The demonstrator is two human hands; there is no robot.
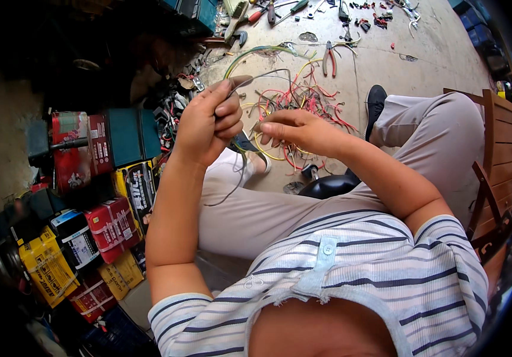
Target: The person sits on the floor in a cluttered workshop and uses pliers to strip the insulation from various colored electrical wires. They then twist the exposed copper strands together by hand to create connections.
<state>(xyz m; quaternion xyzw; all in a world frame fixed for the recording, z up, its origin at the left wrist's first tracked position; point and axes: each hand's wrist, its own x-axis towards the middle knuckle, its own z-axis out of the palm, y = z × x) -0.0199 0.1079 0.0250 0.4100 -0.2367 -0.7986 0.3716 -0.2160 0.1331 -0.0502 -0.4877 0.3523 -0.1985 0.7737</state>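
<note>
My left hand (pixel 207 122) is raised and closed around a dark-handled cutting tool and a thin grey wire (pixel 235 178) that hangs down from it in a loop. My right hand (pixel 294 130) sits just to its right, fingers pinched together on the end of the wire. Behind both hands, a tangle of red, yellow and green wires (pixel 303 98) lies on the concrete floor (pixel 387 53). I sit with my legs in beige trousers (pixel 422 128) stretched forward.
Red-handled pliers (pixel 329 59) lie on the floor beyond the wire pile, with several more hand tools (pixel 279 9) at the far edge. Stacked red, yellow and teal boxes (pixel 98 202) fill the left side. A wooden chair (pixel 500 154) stands at the right.
</note>
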